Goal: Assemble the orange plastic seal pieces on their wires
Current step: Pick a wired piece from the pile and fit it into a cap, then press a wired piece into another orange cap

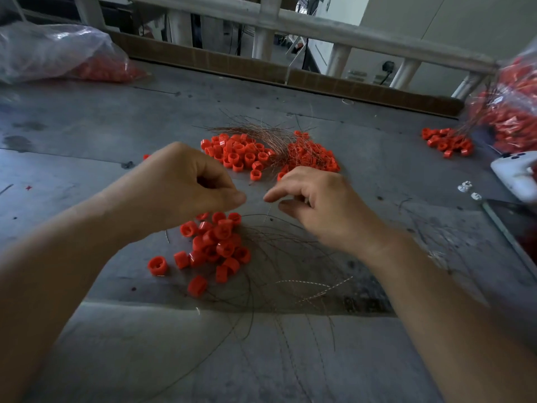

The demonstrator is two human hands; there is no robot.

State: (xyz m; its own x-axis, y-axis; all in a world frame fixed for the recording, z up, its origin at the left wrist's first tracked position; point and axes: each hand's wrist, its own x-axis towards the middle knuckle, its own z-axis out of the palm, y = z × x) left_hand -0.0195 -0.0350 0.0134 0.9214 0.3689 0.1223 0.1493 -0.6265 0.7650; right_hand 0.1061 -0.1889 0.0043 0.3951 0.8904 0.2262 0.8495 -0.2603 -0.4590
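Loose orange seal pieces (215, 242) lie in a pile just below my hands on the grey table (87, 126). Thin wires (290, 257) spread in a tangle to their right. A second pile of orange seal pieces (241, 152) sits farther back, beside a bundle of wires (261, 132) with seals threaded on them (311, 158). My left hand (189, 184) hovers above the near pile, fingers curled, thumb pressed to forefinger; what it pinches is hidden. My right hand (313, 199) faces it, a finger-width apart, pinching a thin wire (268, 212) that hangs from its fingertips.
A clear bag of orange pieces (58, 53) lies at the back left, another bag (511, 112) at the right edge with a small orange pile (447, 141) beside it. A white device (517, 175) and small white bits (465, 186) sit at the right. A railing (290, 24) bounds the back.
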